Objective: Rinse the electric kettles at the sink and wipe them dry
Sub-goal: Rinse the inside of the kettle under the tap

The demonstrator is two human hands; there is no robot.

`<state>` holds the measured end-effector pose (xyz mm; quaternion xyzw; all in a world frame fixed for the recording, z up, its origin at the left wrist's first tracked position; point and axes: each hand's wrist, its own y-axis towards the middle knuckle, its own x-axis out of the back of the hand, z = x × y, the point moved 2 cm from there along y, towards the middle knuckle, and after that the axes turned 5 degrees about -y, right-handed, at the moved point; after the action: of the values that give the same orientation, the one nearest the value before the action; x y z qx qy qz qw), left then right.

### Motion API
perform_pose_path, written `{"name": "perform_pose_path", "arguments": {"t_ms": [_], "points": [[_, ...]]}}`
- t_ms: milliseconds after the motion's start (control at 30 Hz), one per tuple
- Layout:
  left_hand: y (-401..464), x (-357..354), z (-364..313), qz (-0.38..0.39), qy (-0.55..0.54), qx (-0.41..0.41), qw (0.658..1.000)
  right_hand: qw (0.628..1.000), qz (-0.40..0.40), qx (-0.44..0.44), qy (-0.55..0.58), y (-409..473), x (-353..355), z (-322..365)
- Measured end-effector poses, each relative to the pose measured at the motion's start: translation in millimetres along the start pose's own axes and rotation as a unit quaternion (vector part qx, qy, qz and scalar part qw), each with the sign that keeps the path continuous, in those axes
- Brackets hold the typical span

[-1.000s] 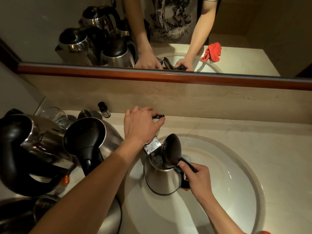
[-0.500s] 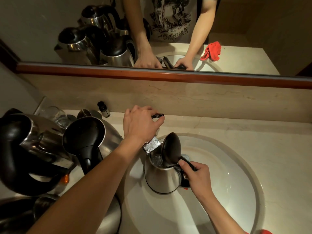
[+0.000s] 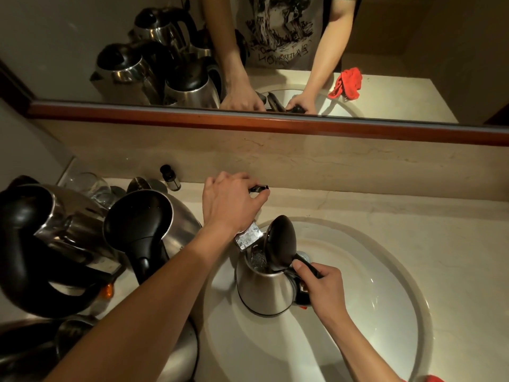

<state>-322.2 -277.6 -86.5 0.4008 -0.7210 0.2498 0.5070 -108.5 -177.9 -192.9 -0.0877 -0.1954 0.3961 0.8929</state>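
Inside sink point(image 3: 407, 288), kettle point(image 3: 265, 292) gripped by right hand point(image 3: 326, 289), rim clear.

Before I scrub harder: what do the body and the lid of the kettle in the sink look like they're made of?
Kettle body: brushed stainless steel, by its soft grey sheen and blurred reflections. Lid, flipped open: likely glossy dark plastic, smooth with small highlights. The handle under the right hand looks like the same black plastic.

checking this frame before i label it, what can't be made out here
- Tap body: head view, the left hand covers it; only the black lever and spout show.
- Kettle handle: wrapped by the right hand.
- Water level inside: lid blocks it.
- Red cloth: cut off by the bottom edge.
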Motion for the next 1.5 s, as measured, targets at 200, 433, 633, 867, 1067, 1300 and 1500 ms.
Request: {"name": "perform_pose_path", "arguments": {"t_ms": [200, 433, 633, 867, 1067, 1300, 1500], "points": [[0.9, -2.1, 2.2, 0.0, 0.004, -0.002, 1.0, 1.0, 0.003, 0.001, -0.001, 1.2, 0.5, 1.1], [0.3, -1.5, 0.9, -0.002, 0.003, -0.002, 1.0, 1.0, 0.008, 0.001, 0.002, 2.3, 0.6, 0.1], [2.0, -2.9, 1.9, 0.004, 0.012, 0.0, 1.0, 1.0, 0.006, 0.007, -0.005, 5.3, 1.3, -1.4], [2.2, -3.5, 2.3, 0.005, 0.01, -0.001, 1.0, 1.0, 0.005, 0.006, -0.004, 3.4, 0.5, 0.1], [1.6, -3.5, 2.2, 0.003, 0.007, -0.001, 1.0, 1.0, 0.004, 0.01, -0.004, 2.8, 0.1, 1.4], [1.0, -2.7, 1.7, 0.001, 0.002, -0.003, 1.0, 1.0, 0.004, 0.007, 0.001, 2.8, -0.4, 0.0], [1.7, -3.2, 2.5, 0.001, 0.004, -0.002, 1.0, 1.0, 0.006, 0.006, 0.0, 4.2, -0.5, -1.4]]}}
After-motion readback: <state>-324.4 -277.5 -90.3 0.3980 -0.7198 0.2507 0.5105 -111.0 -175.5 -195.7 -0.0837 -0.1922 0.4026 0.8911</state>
